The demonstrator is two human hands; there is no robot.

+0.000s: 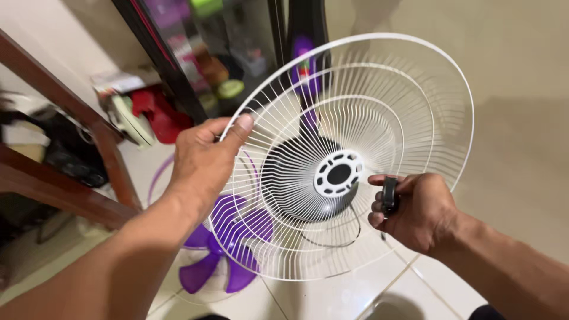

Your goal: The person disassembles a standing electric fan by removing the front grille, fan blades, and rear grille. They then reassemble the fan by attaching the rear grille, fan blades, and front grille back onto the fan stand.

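Up in the middle of the view, a white wire fan grille is held tilted in the air, its round hub with the ring of slots facing the camera, a bit right of center. Left hand is clamped on the grille's rim at about 9 o'clock, thumb pressed over the outer wire and the fingers curled behind it. Right hand sits at roughly 4 o'clock from the hub, just beside it but not touching the grille as far as I can see, and it's closed around a small black nut pinched between thumb and fingers. So the two hands are apart, one on each side of the hub. Down at 7 o'clock, seen through and below the wires, there's a purple fan blade resting on another white grille on the floor, which is pale tile. Behind the hub a dark round motor housing shows through the wires. Over at 9 o'clock there's a brown wooden frame, and at 11 o'clock a dark glass cabinet with blurry colourful stuff inside, can't make out what. Red and white clutter sits near its foot.
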